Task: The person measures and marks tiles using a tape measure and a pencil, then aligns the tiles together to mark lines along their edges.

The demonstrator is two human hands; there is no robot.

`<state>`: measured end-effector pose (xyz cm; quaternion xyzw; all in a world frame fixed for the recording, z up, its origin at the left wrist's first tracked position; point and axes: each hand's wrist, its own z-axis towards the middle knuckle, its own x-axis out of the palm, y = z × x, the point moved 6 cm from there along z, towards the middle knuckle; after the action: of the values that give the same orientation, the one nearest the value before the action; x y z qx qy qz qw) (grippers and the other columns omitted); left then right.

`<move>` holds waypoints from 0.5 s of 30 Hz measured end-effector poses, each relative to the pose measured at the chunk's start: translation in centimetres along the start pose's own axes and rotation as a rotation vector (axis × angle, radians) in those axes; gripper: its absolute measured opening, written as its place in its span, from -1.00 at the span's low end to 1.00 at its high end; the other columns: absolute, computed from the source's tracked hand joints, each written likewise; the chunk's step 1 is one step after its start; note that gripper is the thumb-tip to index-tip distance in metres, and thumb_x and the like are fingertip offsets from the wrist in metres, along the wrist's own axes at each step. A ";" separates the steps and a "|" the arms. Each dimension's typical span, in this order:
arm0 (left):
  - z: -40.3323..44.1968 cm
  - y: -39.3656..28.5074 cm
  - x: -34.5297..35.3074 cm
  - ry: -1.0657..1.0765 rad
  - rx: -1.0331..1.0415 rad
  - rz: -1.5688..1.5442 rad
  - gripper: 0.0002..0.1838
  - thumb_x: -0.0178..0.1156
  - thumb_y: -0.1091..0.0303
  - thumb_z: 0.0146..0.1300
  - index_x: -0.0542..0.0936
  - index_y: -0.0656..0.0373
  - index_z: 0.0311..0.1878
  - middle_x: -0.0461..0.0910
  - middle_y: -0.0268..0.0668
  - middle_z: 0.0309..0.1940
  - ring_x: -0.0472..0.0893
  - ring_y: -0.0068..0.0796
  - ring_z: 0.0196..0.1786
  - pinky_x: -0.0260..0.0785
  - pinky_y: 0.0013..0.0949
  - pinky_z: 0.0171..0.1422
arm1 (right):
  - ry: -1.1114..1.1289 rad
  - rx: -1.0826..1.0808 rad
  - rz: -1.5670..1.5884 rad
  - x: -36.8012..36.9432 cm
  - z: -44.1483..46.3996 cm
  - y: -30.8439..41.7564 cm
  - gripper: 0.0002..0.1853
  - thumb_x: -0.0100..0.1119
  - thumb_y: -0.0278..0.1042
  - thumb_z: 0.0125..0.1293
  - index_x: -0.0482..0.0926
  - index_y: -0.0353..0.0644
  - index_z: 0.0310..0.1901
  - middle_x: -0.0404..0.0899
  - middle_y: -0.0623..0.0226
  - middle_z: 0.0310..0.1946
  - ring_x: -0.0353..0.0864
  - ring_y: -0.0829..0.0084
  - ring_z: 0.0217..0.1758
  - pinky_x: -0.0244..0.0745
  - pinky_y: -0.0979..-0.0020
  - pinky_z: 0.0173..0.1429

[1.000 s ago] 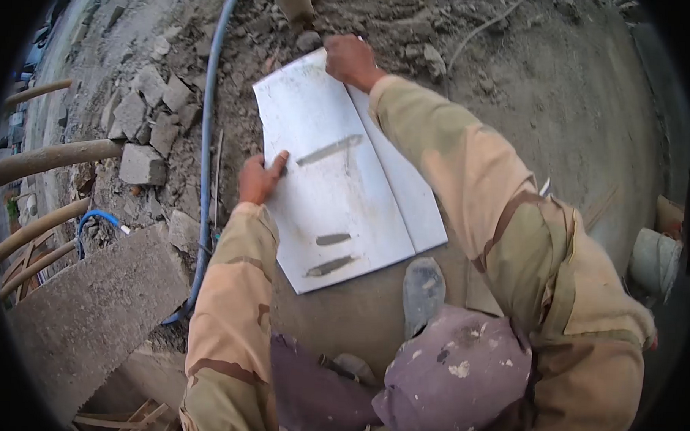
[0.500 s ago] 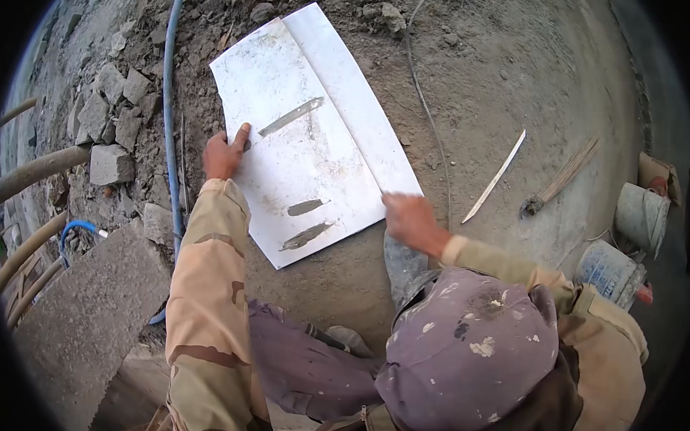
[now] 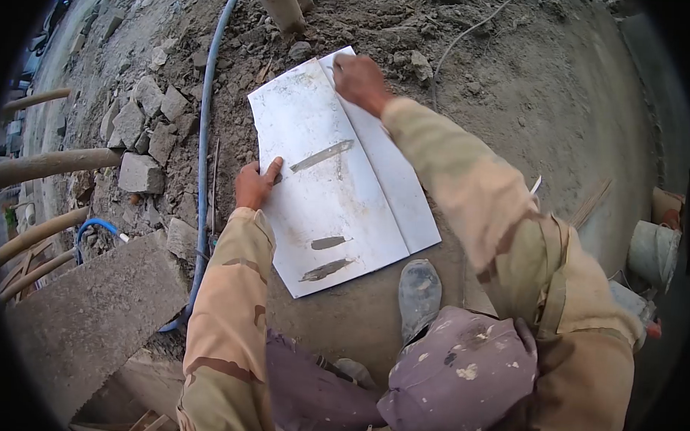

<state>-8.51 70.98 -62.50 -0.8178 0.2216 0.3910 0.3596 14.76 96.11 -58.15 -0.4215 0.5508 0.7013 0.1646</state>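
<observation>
Two white panels lie overlapped on the dirt in front of me. The upper panel [image 3: 346,193] has dirt smudges and three grey-brown patches; the lower panel [image 3: 407,191] shows along its right side. My left hand [image 3: 256,183] grips the upper panel's left edge, thumb on top and fingers hidden beneath. Near the far end, my right hand [image 3: 359,83] is closed over the seam between the panels, around something small that I cannot make out.
A blue hose [image 3: 205,127] runs left of the panels, beside broken concrete blocks [image 3: 141,174]. Wooden poles [image 3: 54,165] and a rough board [image 3: 98,313] are at the left. My boot [image 3: 420,290] is close to the near edge. A bucket [image 3: 653,253] stands far right.
From half a second ago, my right hand has gone from the near end of the seam to the far end. My left hand still holds the left edge. The view has shifted.
</observation>
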 end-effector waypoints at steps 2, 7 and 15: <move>0.1 0.2 0.2 0.035 -0.021 -0.029 -0.21 0.33 -0.43 0.24 0.76 0.32 -0.17 0.76 0.16 -0.17 0.74 0.14 -0.04 0.53 0.00 0.12 | 0.004 0.017 -0.025 0.9 2.7 0.6 -0.78 0.16 -0.30 0.29 0.75 -0.14 -0.16 0.77 -0.09 -0.11 0.77 -0.12 -0.01 0.68 -0.03 0.10; 0.2 0.5 0.2 -0.034 0.008 0.019 -0.22 0.33 -0.42 0.25 0.76 0.33 -0.17 0.76 0.17 -0.16 0.74 0.16 -0.02 0.51 0.02 0.14 | 0.076 -0.044 -0.164 2.5 4.7 1.8 -0.72 0.31 -0.31 0.17 0.78 -0.19 -0.09 0.78 -0.06 -0.07 0.78 -0.08 0.04 0.69 0.00 0.16; -0.1 -0.1 0.3 0.010 -0.045 -0.004 -0.20 0.32 -0.43 0.25 0.76 0.34 -0.15 0.75 0.18 -0.13 0.72 0.19 0.01 0.51 0.03 0.16 | 0.378 -0.036 -0.244 -0.3 -7.7 2.0 -0.76 0.29 -0.35 0.18 0.74 -0.17 -0.12 0.75 -0.10 -0.12 0.77 -0.08 0.02 0.70 0.01 0.12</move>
<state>-8.25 70.98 -62.65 -0.8281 0.2129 0.3908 0.3409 16.73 88.49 -56.98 -0.6117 0.5043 0.5944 0.1345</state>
